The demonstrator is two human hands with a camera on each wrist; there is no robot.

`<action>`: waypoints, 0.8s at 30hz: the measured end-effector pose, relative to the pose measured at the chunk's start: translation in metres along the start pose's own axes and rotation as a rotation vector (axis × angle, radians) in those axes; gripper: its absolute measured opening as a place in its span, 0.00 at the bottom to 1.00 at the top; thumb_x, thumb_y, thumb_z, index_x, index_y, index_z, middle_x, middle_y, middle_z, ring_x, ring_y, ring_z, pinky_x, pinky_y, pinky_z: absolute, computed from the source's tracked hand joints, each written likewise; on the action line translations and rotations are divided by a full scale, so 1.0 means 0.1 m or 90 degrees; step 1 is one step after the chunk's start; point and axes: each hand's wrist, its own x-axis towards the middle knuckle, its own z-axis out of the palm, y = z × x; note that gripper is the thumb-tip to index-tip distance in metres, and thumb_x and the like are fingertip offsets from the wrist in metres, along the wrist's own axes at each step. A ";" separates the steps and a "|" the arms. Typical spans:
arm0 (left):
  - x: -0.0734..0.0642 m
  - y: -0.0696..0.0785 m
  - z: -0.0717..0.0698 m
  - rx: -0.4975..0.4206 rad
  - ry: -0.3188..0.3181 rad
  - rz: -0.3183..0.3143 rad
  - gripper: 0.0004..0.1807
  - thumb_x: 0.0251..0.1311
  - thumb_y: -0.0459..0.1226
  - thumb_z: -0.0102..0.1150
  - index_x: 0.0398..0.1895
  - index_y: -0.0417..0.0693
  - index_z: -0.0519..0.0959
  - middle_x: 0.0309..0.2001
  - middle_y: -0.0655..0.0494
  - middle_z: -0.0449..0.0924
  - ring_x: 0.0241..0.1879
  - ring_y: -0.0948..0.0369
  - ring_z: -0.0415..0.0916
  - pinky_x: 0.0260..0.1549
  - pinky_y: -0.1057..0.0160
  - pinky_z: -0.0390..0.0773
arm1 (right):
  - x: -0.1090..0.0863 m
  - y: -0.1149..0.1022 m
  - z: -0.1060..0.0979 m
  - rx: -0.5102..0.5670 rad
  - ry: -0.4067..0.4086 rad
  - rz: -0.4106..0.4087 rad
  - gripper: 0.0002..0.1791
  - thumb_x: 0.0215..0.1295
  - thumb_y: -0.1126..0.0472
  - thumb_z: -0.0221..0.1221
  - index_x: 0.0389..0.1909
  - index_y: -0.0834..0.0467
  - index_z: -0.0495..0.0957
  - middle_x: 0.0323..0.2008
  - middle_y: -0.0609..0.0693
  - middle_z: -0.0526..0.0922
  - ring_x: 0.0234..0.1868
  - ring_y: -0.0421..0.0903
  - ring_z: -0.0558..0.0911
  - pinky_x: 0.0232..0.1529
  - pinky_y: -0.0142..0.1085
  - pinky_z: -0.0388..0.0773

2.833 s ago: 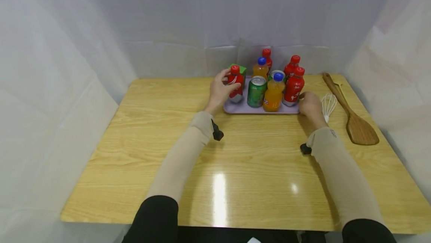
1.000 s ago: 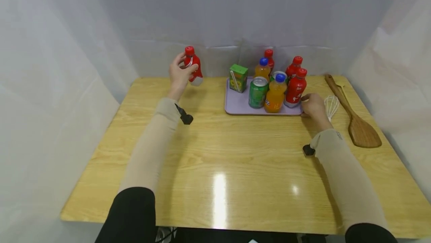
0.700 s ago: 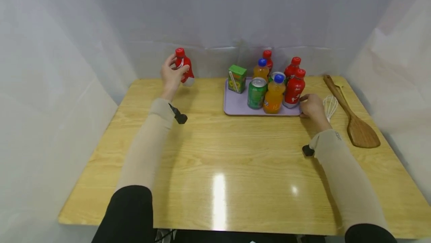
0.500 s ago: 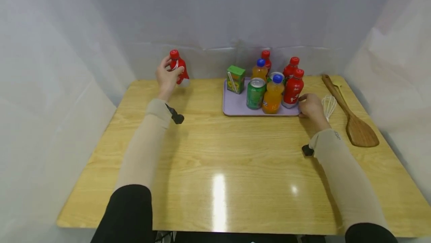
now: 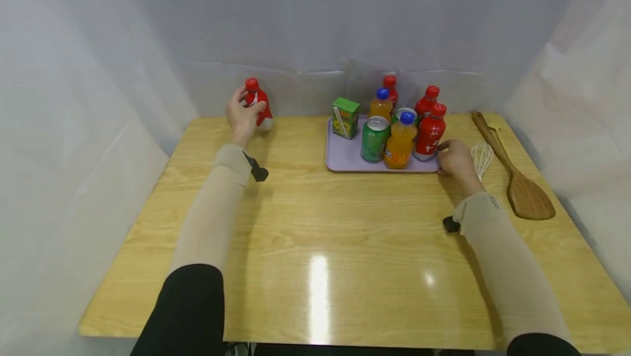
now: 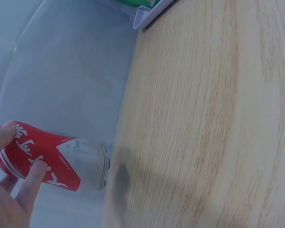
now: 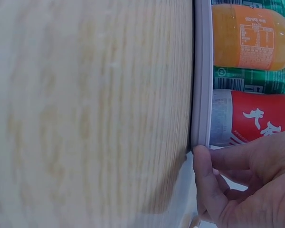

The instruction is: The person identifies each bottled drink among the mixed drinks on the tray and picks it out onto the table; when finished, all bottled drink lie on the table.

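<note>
At the back left of the table, my left hand (image 5: 241, 119) grips a small red bottle (image 5: 261, 105) with a red cap, thumb on one side and fingers on the other. In the left wrist view the bottle's (image 6: 47, 154) pale base is close over the wood, its shadow beside it. My right hand (image 5: 457, 161) pinches the near right corner of a lilac tray (image 5: 340, 154). On that tray stand a green juice box (image 5: 345, 119), green cans (image 5: 375, 139), orange drink bottles (image 5: 400, 143) and more red bottles (image 5: 430, 134).
Right of the tray lie a white whisk (image 5: 481, 159) and a wooden spatula (image 5: 529, 194). A pale curtain (image 5: 276, 27) hangs directly behind the table's back edge. The wooden table (image 5: 345, 235) stretches toward the body.
My left hand has lifted the red bottle off the tray's left end, carried it left, then lowered it close to the table. The right hand has stayed at the tray's corner.
</note>
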 end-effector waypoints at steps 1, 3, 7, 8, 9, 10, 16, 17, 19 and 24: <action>0.01 -0.01 0.00 0.004 0.003 0.000 0.35 0.65 0.34 0.72 0.75 0.58 0.74 0.73 0.52 0.76 0.68 0.56 0.75 0.64 0.55 0.83 | 0.00 0.01 0.00 -0.004 0.000 -0.003 0.25 0.73 0.66 0.44 0.67 0.74 0.70 0.62 0.80 0.74 0.17 0.36 0.81 0.24 0.31 0.84; 0.02 -0.02 0.00 0.016 0.007 -0.001 0.34 0.65 0.34 0.72 0.74 0.58 0.74 0.73 0.52 0.76 0.69 0.55 0.74 0.68 0.54 0.80 | 0.00 0.02 0.01 -0.012 0.001 -0.009 0.26 0.73 0.66 0.44 0.67 0.74 0.70 0.63 0.80 0.74 0.16 0.36 0.81 0.23 0.30 0.83; 0.03 -0.05 -0.01 0.032 0.013 -0.002 0.34 0.65 0.35 0.72 0.74 0.59 0.75 0.72 0.52 0.76 0.69 0.54 0.75 0.70 0.53 0.78 | 0.01 0.04 0.01 -0.018 0.008 -0.023 0.26 0.72 0.67 0.44 0.66 0.75 0.71 0.62 0.81 0.74 0.15 0.36 0.80 0.22 0.30 0.82; 0.03 -0.06 0.00 0.032 0.014 -0.002 0.33 0.65 0.34 0.72 0.74 0.59 0.75 0.72 0.52 0.76 0.69 0.54 0.75 0.70 0.53 0.78 | 0.01 0.05 0.01 -0.017 0.010 -0.024 0.26 0.72 0.67 0.44 0.66 0.75 0.71 0.61 0.80 0.74 0.15 0.36 0.80 0.22 0.30 0.82; 0.03 -0.08 0.00 0.030 0.015 -0.001 0.33 0.65 0.34 0.72 0.73 0.58 0.75 0.72 0.52 0.77 0.69 0.53 0.75 0.70 0.53 0.78 | 0.01 0.05 0.02 -0.016 0.011 -0.025 0.26 0.72 0.67 0.44 0.66 0.75 0.71 0.61 0.80 0.75 0.15 0.36 0.80 0.21 0.30 0.82; 0.03 -0.09 0.01 0.029 0.017 -0.001 0.33 0.65 0.34 0.72 0.73 0.58 0.75 0.72 0.51 0.77 0.69 0.53 0.75 0.70 0.53 0.78 | 0.01 0.05 0.02 -0.017 0.013 -0.028 0.26 0.71 0.67 0.44 0.66 0.75 0.71 0.60 0.81 0.75 0.15 0.36 0.80 0.21 0.30 0.82; 0.06 -0.15 0.03 0.025 0.028 -0.004 0.33 0.64 0.33 0.71 0.73 0.57 0.76 0.71 0.51 0.77 0.71 0.55 0.73 0.71 0.53 0.77 | 0.02 0.05 0.02 -0.034 0.024 -0.038 0.26 0.70 0.66 0.44 0.65 0.74 0.73 0.57 0.80 0.78 0.15 0.35 0.79 0.21 0.30 0.82; 0.07 -0.17 0.03 0.028 0.029 -0.004 0.33 0.64 0.33 0.71 0.73 0.57 0.76 0.71 0.51 0.77 0.72 0.54 0.73 0.71 0.54 0.77 | 0.02 0.04 0.02 -0.035 0.023 -0.039 0.26 0.70 0.67 0.44 0.65 0.74 0.73 0.58 0.80 0.77 0.15 0.36 0.79 0.21 0.30 0.82; 0.08 -0.18 0.03 0.031 0.032 -0.006 0.33 0.64 0.33 0.71 0.73 0.56 0.75 0.72 0.50 0.77 0.73 0.54 0.72 0.72 0.54 0.76 | 0.02 0.03 0.02 -0.034 0.019 -0.036 0.27 0.69 0.68 0.44 0.66 0.74 0.72 0.59 0.79 0.77 0.15 0.36 0.79 0.21 0.30 0.82; 0.12 -0.19 0.04 0.036 0.028 -0.012 0.35 0.65 0.32 0.71 0.75 0.55 0.74 0.73 0.50 0.76 0.74 0.53 0.71 0.73 0.55 0.74 | 0.02 0.03 0.01 -0.040 0.017 -0.032 0.27 0.69 0.69 0.44 0.66 0.75 0.72 0.60 0.80 0.76 0.16 0.36 0.80 0.21 0.30 0.82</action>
